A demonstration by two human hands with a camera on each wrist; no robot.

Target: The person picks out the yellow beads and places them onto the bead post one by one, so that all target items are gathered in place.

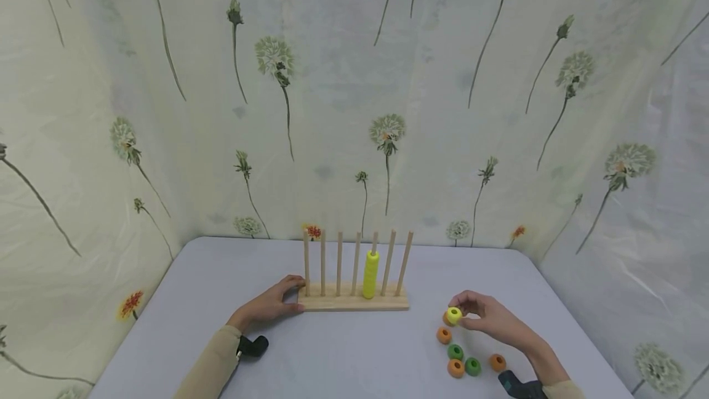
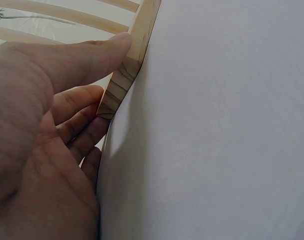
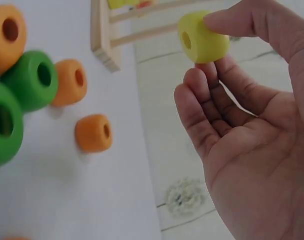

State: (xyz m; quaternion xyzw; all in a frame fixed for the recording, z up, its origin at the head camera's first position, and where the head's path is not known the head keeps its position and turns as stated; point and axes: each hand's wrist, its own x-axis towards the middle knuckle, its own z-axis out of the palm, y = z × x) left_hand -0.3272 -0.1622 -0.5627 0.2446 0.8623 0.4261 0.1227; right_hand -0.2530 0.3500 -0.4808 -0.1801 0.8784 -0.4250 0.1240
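Note:
A wooden peg stand [image 1: 349, 305] with several upright pegs is on the white table. Yellow beads [image 1: 370, 276] are stacked on one peg, right of the middle, with the peg's tip showing above them. My left hand [image 1: 269, 302] grips the stand's left end, its thumb [image 2: 104, 57] on the front side and its fingers behind. Off to the right of the stand, my right hand [image 1: 495, 320] pinches a single yellow bead [image 3: 212, 45] between thumb and fingertips. In the right wrist view this bead is raised above the table, its hole facing sideways.
Loose orange beads [image 1: 444, 335] and green beads [image 1: 472, 367] lie around and below my right hand. One orange bead [image 1: 497, 362] sits apart, near the black wrist device [image 1: 519, 385]. A flower-printed curtain [image 1: 332, 109] hangs behind the table [image 1: 343, 356].

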